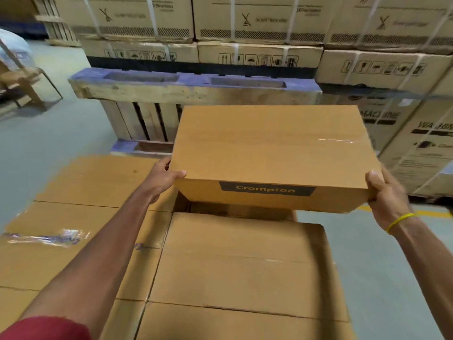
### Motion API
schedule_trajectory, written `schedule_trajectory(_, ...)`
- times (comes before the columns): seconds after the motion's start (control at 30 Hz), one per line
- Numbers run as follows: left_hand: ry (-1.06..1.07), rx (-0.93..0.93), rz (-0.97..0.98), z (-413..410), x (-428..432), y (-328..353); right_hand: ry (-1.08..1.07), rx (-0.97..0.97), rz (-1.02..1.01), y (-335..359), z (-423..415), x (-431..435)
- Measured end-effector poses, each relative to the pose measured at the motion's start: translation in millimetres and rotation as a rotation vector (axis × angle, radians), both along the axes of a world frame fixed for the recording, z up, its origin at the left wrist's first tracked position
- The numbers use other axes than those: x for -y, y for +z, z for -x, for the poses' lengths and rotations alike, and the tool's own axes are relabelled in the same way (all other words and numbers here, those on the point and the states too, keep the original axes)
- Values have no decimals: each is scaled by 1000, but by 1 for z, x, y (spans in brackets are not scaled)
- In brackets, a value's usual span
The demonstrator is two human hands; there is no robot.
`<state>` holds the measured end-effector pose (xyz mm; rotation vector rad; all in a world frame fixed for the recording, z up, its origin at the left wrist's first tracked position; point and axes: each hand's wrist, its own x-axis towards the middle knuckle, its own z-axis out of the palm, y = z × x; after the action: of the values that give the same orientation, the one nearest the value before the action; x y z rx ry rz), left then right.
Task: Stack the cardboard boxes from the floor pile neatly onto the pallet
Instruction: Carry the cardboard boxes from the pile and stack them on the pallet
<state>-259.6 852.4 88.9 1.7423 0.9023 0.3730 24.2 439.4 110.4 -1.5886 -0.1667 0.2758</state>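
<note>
The box (272, 148) with the Crompton label was held in the air by both hands, above the far part of the stack (242, 261) of boxes. The left hand (161, 179) gripped its near left corner, thumb on top, the other fingers curled round the side. The right hand (384, 195), with a yellow band (399, 220) on the wrist, gripped the near right corner. A wooden pallet (191, 89) stood on its edge behind.
</note>
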Motion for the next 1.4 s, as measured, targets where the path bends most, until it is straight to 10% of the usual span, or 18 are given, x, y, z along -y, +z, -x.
schedule_trajectory(0.27, 63, -354, -103, -18, -84, -165, 172, -88, 86, -143, -52, -39)
schedule_trajectory(0.67, 96, -655, -379, -48, -38, -195, 200, -244, 237, -230, -64, -33)
schedule_trajectory(0.9, 88, -496, -687, -25, -10, -216, 166, -316, 205, -235, -71, -37)
schedule_trajectory(1.4, 43, -592, -726, -25, -4, -242, 267, -386, 247, -244, -76, -47)
